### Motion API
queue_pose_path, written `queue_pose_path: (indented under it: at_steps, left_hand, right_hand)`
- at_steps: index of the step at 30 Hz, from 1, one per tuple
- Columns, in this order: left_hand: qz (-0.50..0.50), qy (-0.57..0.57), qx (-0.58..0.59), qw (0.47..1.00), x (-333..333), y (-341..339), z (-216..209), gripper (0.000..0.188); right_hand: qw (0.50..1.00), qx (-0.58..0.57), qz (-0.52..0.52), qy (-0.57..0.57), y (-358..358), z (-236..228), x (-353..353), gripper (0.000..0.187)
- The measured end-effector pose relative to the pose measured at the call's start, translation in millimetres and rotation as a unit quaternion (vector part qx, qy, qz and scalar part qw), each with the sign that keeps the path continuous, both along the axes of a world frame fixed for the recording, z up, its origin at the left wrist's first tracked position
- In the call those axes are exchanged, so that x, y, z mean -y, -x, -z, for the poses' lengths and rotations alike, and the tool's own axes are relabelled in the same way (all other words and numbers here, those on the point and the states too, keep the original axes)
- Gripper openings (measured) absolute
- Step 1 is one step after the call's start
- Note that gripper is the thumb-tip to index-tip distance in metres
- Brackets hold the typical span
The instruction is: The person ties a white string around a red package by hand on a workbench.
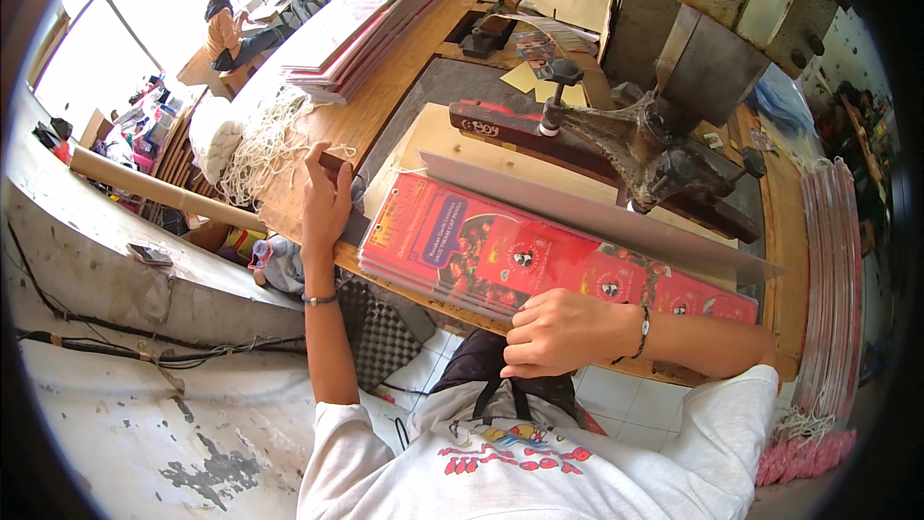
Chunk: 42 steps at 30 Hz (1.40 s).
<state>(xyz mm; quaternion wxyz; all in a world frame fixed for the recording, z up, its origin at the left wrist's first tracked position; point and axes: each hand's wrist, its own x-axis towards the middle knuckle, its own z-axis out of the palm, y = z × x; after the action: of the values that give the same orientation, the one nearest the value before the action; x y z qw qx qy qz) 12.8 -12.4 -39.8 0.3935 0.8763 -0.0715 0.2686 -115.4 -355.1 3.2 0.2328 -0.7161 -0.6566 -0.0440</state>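
Observation:
A stack of red printed sheets [539, 255] with clear, glossy edges lies slanted on the worktable in front of me. Holes show near the top left corner of the upper sheet. My left hand [327, 197] is raised at the table's left edge, beside the stack, with its fingers closed around a small dark brown block [331, 162]. My right hand [556, 332] is curled into a fist at the stack's near edge; its palm side is hidden. Behind the stack stands a long grey metal strip [577, 207].
A heavy metal press [645, 144] with screw knobs stands over the table [385, 111]. More sheets are piled [375, 19] at the far left, near white strings [265, 144]. Bundled sheets [818, 279] hang at the right. A person [231, 29] sits in the far left background.

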Motion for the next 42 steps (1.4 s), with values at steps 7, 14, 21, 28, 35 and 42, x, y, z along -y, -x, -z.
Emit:
queue_pose_path:
  at_steps: [7, 14, 21, 28, 35, 42]
  left_hand:
    - [-0.001, -0.015, 0.017, 1.0, -4, 4, -1, 0.044]
    - [-0.023, -0.016, 0.01, 1.0, -4, 3, -2, 0.045]
    - [-0.019, 0.004, -0.004, 1.0, -6, -2, 3, 0.048]
    - [-0.017, -0.059, 0.043, 0.997, -4, 2, 0, 0.046]
    - [-0.024, 0.001, 0.002, 1.0, 1, 4, -5, 0.042]
    - [-0.01, 0.004, 0.087, 0.996, -6, 4, 4, 0.041]
  right_hand:
    - [1.0, 0.004, -0.002, 0.007, 1, 0, -3, 0.036]
    - [1.0, 0.004, -0.006, 0.004, 0, -3, -2, 0.035]
    - [1.0, -0.012, 0.007, -0.002, 1, -3, -1, 0.036]
    - [1.0, -0.008, -0.002, -0.012, 1, -1, -3, 0.037]
    - [1.0, -0.016, 0.002, -0.001, 0, -6, -2, 0.037]
    - [1.0, 0.002, -0.006, -0.002, 0, -4, -3, 0.037]
